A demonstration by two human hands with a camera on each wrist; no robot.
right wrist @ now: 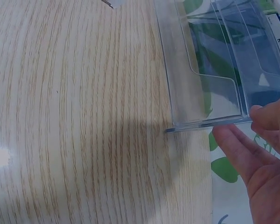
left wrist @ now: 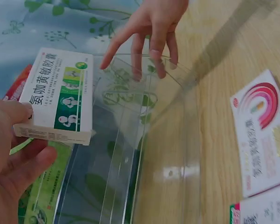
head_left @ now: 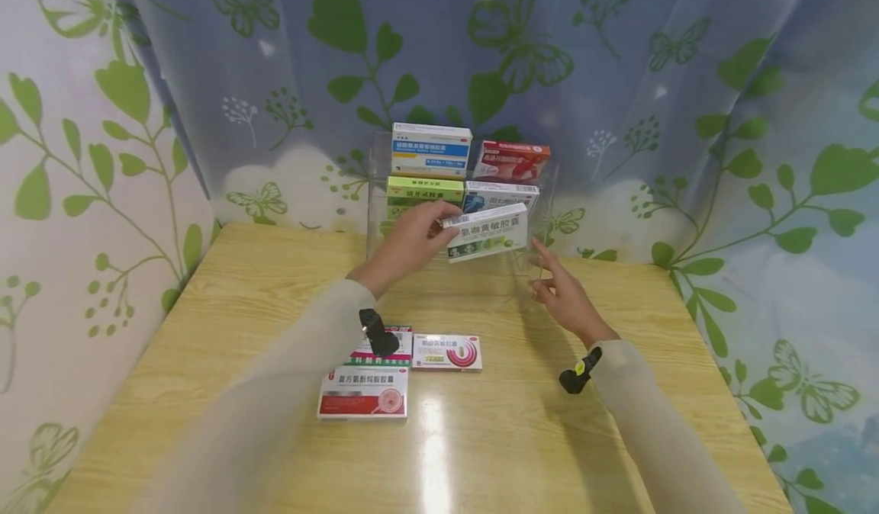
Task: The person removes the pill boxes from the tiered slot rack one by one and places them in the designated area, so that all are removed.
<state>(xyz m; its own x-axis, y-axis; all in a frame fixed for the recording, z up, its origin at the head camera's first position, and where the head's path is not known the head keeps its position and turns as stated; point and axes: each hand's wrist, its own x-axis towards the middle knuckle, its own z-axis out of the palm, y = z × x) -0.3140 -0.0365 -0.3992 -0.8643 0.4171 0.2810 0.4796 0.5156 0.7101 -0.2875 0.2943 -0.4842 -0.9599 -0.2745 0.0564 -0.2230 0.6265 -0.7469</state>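
Note:
My left hand (head_left: 410,241) pinches a white medicine box (head_left: 489,233) with a green picture strip by its left end. Tilted, the box is held in front of a clear tiered display rack (head_left: 474,284). In the left wrist view, the thumb lies on the box's printed face (left wrist: 60,91), fingers beneath. My right hand (head_left: 568,300) is at the rack's right side, index finger extended. The right wrist view shows its fingertips right at the rack's side edge (right wrist: 205,125). Behind the held box, a green box (head_left: 424,188) and a blue-white box (head_left: 504,192) stand in the rack, partly hidden.
On the rack's upper tier stand a blue-and-white box (head_left: 431,152) and a red box (head_left: 511,162). Several boxes lie on the wooden table (head_left: 508,438), among them a white box with pink rings (head_left: 446,352) and a red-and-white box (head_left: 362,393). A patterned curtain (head_left: 426,41) hangs behind.

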